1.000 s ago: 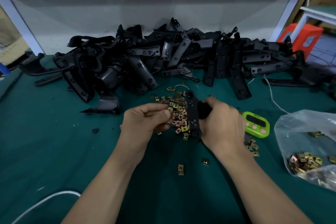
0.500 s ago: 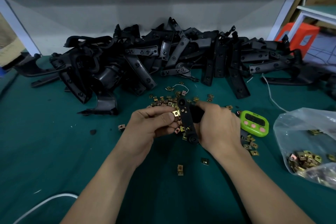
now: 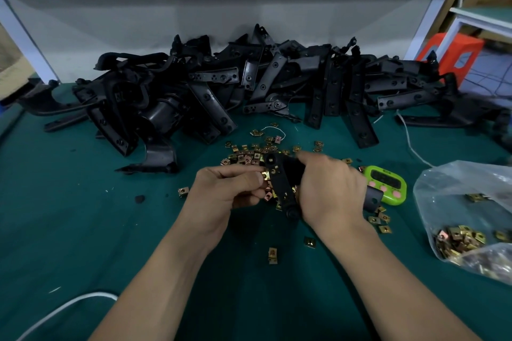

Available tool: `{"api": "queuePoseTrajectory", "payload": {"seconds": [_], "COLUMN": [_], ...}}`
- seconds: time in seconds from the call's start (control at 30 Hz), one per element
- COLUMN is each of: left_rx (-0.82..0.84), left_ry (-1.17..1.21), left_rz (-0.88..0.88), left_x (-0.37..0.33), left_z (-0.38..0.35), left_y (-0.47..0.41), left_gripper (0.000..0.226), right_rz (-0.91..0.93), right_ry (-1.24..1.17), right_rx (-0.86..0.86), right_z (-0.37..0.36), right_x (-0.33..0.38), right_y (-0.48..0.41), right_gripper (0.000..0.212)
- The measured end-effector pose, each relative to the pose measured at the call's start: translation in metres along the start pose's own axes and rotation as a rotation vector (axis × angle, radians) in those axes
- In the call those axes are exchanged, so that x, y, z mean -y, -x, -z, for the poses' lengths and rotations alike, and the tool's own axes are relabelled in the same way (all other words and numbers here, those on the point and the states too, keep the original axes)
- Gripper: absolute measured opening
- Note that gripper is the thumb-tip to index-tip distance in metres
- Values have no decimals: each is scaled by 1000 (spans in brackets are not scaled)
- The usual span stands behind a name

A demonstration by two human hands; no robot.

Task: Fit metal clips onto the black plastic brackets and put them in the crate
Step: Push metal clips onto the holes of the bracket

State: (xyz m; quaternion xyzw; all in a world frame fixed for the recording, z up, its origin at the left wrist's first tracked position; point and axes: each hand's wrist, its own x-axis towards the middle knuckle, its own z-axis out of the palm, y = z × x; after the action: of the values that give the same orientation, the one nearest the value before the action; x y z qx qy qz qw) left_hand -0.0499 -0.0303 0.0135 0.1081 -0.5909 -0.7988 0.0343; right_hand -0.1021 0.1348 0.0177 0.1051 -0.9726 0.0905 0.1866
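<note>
My right hand (image 3: pixel 329 191) grips a black plastic bracket (image 3: pixel 279 183), held upright-tilted above the green table. My left hand (image 3: pixel 224 191) pinches a brass-coloured metal clip (image 3: pixel 266 175) against the bracket's left edge, near its upper hole. Several loose metal clips (image 3: pixel 249 155) lie scattered on the table behind and under my hands. A big heap of black brackets (image 3: pixel 221 91) stretches across the back of the table. No crate is in view.
A clear plastic bag of clips (image 3: pixel 465 219) lies at the right. A green timer (image 3: pixel 388 185) sits right of my right hand. Single clips (image 3: pixel 273 255) lie near the front. A white cable (image 3: pixel 63 310) runs at front left. An orange box (image 3: pixel 454 55) stands far right.
My right hand turned the bracket and brought it slightly left and up; my left hand picked a clip from the pile and brought it against the bracket's edge.
</note>
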Motion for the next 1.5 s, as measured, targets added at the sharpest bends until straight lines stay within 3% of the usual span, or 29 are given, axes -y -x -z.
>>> {"api": "queuePoseTrajectory", "payload": {"seconds": [0.43, 0.6, 0.87, 1.17, 1.33, 1.4, 1.5], "left_rx": [-54, -55, 25, 42, 172, 254, 288], "left_ry": [105, 86, 145, 34, -20, -10, -2], "left_rz": [69, 45, 118, 145, 134, 116, -9], "left_x": [0, -1, -5, -2, -2, -3, -5], "left_z": [-5, -5, -1, 0, 6, 8, 4], "left_y": [2, 4, 5, 4, 3, 4, 5], "left_gripper": [16, 29, 25, 19, 25, 39, 42], "right_rz": [79, 66, 113, 158, 190, 212, 196], "right_ry": [-26, 47, 28, -28, -65, -136, -315], "right_rx": [82, 53, 88, 122, 115, 134, 196], "right_z": [2, 2, 2, 1, 4, 5, 4], "right_x": [1, 1, 3, 6, 7, 8, 9], "right_y": [-2, -2, -1, 2, 5, 6, 7], "right_gripper": [37, 40, 33, 26, 20, 20, 26]}}
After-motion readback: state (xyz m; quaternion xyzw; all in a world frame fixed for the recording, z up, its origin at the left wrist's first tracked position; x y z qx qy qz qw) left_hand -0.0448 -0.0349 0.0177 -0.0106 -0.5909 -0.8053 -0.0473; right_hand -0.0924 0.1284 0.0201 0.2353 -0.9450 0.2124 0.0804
